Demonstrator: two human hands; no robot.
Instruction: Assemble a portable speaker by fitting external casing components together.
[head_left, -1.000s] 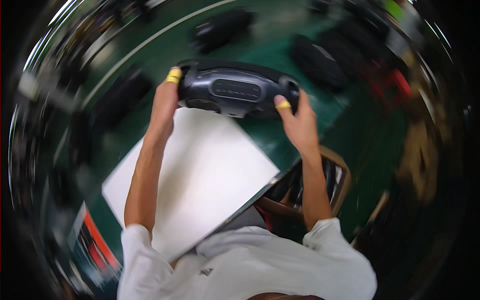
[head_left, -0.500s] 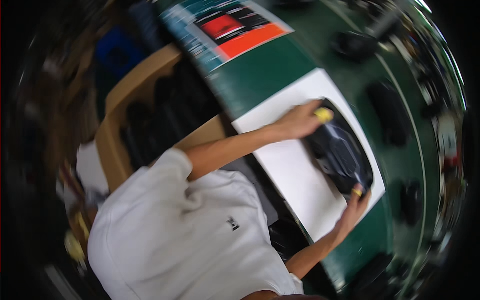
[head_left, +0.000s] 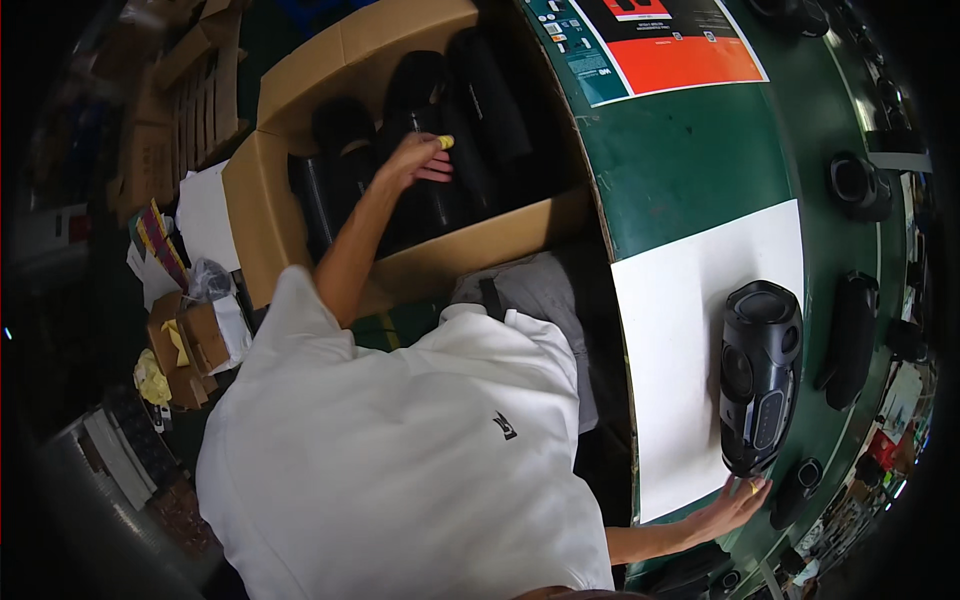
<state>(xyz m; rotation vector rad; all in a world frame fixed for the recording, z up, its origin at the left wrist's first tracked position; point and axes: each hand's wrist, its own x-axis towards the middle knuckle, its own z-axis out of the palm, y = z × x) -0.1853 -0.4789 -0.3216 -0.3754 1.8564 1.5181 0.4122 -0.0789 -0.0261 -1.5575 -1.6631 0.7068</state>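
My left hand is over an open cardboard box, its fingers apart and nothing in them. A yellow covering wraps one fingertip. Several black cylindrical speakers stand packed in the box, just under and around that hand. On a white sheet to the right lies another black cylindrical speaker, its round end pointing away from me. At its near end is my right hand, fingers stretched out and touching or nearly touching the speaker. This hand also has a yellow fingertip covering.
The white sheet lies on a green table. A printed orange and black sheet is at the table's far end. More black speakers stand along the right side. Cartons and papers sit at the left, beside the box.
My left hand has let go of the speaker on the sheet and moved left over the box. The right hand has shifted to the speaker's near end. The view has turned left.
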